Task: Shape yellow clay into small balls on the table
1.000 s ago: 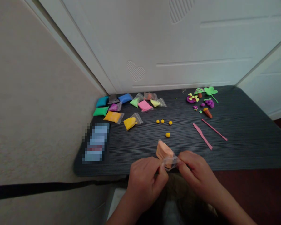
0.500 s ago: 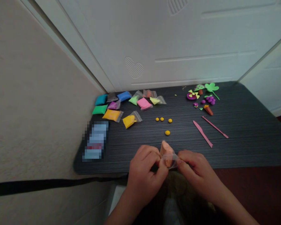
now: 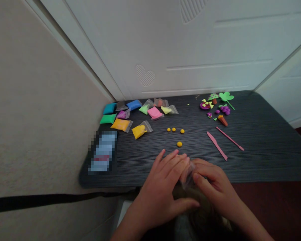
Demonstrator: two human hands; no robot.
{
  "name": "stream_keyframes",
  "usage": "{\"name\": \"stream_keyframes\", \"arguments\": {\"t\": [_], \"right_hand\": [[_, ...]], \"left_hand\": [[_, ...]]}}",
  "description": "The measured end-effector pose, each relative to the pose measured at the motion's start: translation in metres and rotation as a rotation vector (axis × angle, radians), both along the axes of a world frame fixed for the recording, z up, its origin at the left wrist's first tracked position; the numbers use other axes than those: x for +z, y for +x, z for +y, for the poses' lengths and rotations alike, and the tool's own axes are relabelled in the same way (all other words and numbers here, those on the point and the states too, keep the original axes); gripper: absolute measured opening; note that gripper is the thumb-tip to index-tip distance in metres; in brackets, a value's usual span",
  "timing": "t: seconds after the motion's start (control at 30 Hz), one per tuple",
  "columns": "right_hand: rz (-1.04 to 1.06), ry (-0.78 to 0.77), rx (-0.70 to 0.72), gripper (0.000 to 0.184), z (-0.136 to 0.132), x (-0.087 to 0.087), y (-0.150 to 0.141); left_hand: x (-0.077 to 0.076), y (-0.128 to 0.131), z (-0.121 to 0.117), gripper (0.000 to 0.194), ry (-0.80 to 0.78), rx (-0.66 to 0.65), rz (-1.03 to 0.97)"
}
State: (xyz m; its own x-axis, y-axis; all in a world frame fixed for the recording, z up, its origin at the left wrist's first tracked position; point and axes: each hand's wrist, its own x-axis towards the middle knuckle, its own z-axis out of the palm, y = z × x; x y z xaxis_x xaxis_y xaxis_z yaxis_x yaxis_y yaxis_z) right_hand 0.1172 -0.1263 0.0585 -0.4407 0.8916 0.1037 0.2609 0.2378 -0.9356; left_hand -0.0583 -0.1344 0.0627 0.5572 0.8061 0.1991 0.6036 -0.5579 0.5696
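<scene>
At the near edge of the dark table [image 3: 266, 157], my two hands meet over a small clear plastic bag [image 3: 188, 174] of orange clay. My left hand [image 3: 165, 187] lies over the bag with its fingers stretched out, hiding the clay. My right hand [image 3: 210, 182] pinches the bag's right end. A yellow clay ball [image 3: 179, 144] sits just beyond my fingers, and a row of three smaller yellow balls [image 3: 175, 130] lies farther back.
Several coloured clay bags [image 3: 137, 115] lie at the table's back left. Two pink plastic tools [image 3: 222, 142] lie to the right. Small clay figures [image 3: 218, 105] stand at the back right by a white door [image 3: 190, 50]. A blurred flat object [image 3: 102, 152] lies left.
The orange clay stood up between my hands; now my left hand has opened and spread flat over it, hiding it. My right hand keeps its pinch on the bag.
</scene>
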Motion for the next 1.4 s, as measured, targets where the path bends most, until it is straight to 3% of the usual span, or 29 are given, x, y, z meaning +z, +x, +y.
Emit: {"name": "stream_keyframes", "arguments": {"t": [0.13,0.47,0.57,0.7,0.8,0.9,1.13,1.4], "right_hand": [[0.012,-0.049,0.013,0.027,-0.002,-0.003,0.005],[0.03,-0.128,-0.063,0.023,-0.005,-0.006,0.006],[0.085,-0.134,-0.064,0.02,-0.011,-0.001,0.005],[0.137,0.026,-0.144,0.009,-0.023,0.01,0.005],[0.094,0.184,-0.175,0.027,-0.03,0.018,0.006],[0.018,0.277,-0.156,0.034,-0.033,0.025,0.008],[-0.261,0.512,-0.082,0.032,-0.033,0.033,0.006],[-0.327,0.647,-0.103,0.019,-0.03,0.043,0.0]], "left_hand": [[-0.003,-0.001,0.001,0.05,-0.04,0.036,-0.039],[-0.012,0.001,-0.006,0.038,0.0,0.173,-0.199],[-0.012,0.003,-0.007,0.04,-0.09,0.206,-0.345],[-0.013,0.006,-0.009,0.041,-0.266,0.217,-0.612],[-0.016,0.007,-0.011,0.047,-0.263,0.17,-0.726],[-0.018,0.006,-0.012,0.049,-0.221,0.15,-0.756],[-0.013,0.005,-0.013,0.032,-0.12,0.131,-0.735],[-0.015,0.004,-0.011,0.042,-0.042,0.044,-0.766]]}}
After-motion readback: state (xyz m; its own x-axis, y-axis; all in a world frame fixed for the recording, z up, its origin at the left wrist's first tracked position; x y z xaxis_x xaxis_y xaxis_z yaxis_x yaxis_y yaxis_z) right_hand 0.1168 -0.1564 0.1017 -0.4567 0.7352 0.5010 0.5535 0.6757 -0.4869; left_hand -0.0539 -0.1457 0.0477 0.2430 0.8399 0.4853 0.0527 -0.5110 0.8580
